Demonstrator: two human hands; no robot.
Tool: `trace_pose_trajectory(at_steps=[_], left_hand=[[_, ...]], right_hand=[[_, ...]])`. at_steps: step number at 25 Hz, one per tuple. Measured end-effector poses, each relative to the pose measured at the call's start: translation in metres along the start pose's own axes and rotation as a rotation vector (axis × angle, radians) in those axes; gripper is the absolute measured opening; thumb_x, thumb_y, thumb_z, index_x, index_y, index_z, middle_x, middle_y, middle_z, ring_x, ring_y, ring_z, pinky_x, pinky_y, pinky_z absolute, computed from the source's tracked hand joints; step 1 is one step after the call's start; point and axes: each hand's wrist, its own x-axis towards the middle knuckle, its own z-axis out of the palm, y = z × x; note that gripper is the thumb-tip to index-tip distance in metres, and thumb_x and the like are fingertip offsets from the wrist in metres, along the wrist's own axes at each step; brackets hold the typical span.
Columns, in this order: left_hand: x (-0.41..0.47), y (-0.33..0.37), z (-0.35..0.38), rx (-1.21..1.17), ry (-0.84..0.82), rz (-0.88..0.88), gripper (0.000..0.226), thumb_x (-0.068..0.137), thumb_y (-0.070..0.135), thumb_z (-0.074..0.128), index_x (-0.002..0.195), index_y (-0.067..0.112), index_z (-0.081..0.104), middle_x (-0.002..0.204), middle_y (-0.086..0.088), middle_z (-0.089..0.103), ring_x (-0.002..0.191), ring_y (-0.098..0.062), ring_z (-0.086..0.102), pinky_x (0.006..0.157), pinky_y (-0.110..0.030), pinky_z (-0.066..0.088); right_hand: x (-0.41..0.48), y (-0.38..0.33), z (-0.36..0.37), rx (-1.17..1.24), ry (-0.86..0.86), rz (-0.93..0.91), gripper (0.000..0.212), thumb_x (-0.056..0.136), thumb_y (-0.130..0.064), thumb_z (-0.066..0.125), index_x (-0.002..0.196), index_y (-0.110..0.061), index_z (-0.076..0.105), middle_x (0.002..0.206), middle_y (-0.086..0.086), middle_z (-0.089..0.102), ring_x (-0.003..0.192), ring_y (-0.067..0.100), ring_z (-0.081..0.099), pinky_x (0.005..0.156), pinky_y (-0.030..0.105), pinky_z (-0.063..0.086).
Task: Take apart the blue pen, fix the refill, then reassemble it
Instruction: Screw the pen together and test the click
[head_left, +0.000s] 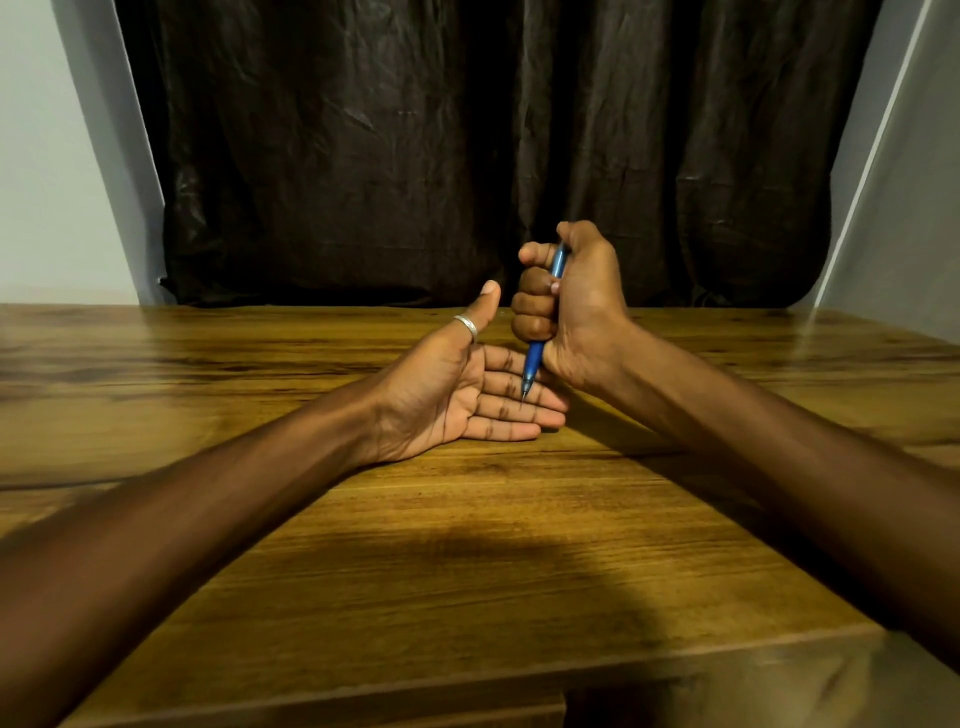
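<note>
The blue pen (533, 364) stands nearly upright in my right hand (571, 312), which is wrapped around its barrel in a fist, thumb on the top end. The pen's metal tip points down and sits just above or on the fingers of my left hand (457, 400). My left hand lies palm up on the wooden table (467, 545), fingers stretched flat and together, thumb raised, with a silver ring on the thumb. The pen's middle is hidden inside the fist; its light blue upper part shows near the thumb.
A dark wrinkled curtain (467, 156) hangs behind the table's far edge. Pale walls stand at the left and right. The table's front edge runs along the bottom of the view.
</note>
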Motion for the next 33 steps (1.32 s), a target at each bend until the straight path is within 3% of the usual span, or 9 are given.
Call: trace_pose_trajectory(at_steps=[23,33], left_hand=[[0.0014,-0.0004,0.0007,0.02,-0.011,0.0,0.092,0.092,0.076,0.028,0.13,-0.003,0.057,0.121,-0.026,0.071,0.117,-0.033,0.068,0.098,-0.04,0.056],[0.0018,-0.0017,0.002,0.055,-0.012,0.007,0.083,0.094,0.071,0.033,0.126,0.0,0.06,0.118,-0.023,0.073,0.113,-0.031,0.071,0.09,-0.035,0.059]], right_hand=[[-0.0003,-0.0018,0.0002,-0.023,0.005,0.012,0.041,0.103,-0.041,0.032,0.081,-0.014,0.053,0.047,-0.008,0.032,0.038,0.007,0.024,0.035,0.019,0.019],[0.0029,-0.0009,-0.0004,-0.023,0.007,0.026,0.042,0.103,-0.041,0.033,0.08,-0.013,0.054,0.045,-0.008,0.032,0.035,0.007,0.024,0.033,0.018,0.02]])
